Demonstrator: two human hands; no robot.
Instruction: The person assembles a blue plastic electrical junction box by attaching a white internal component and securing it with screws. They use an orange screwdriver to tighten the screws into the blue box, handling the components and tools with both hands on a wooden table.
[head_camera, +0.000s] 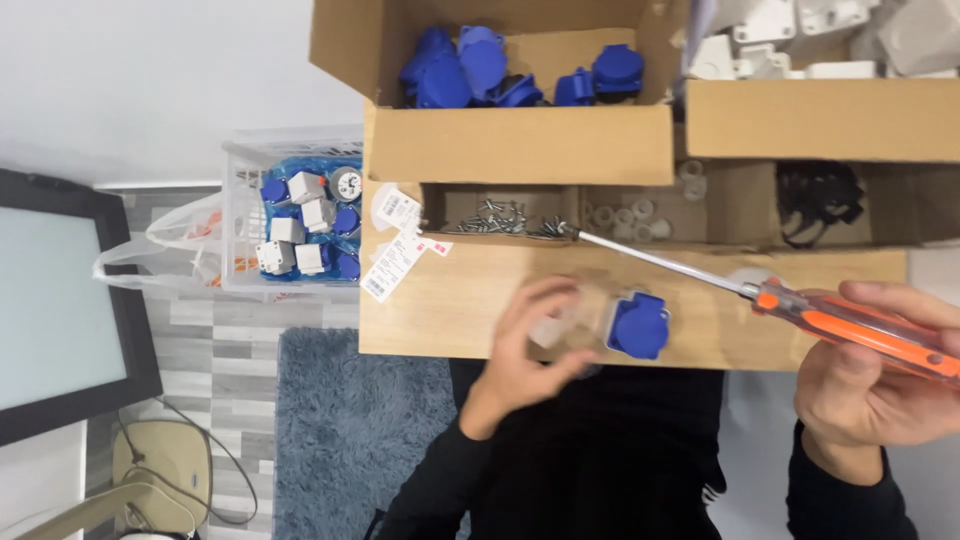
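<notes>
My left hand (528, 345) holds a blue and white socket part (632, 322) over the wooden table (450, 300), with its round blue face turned right. My right hand (880, 370) grips an orange-handled screwdriver (850, 322). The long metal shaft runs up and left, and its tip (565, 230) reaches the pile of small screws (495, 218) in a low cardboard tray. Both of my sleeves are black.
An open cardboard box (520, 140) holds blue socket covers (480, 70); another box (820, 120) holds white parts. Tray sections hold white rings (625, 215) and black pieces (818, 195). A clear bin (240, 200) of assembled sockets stands left, beside a monitor (60, 300). A grey rug (350, 420) lies below.
</notes>
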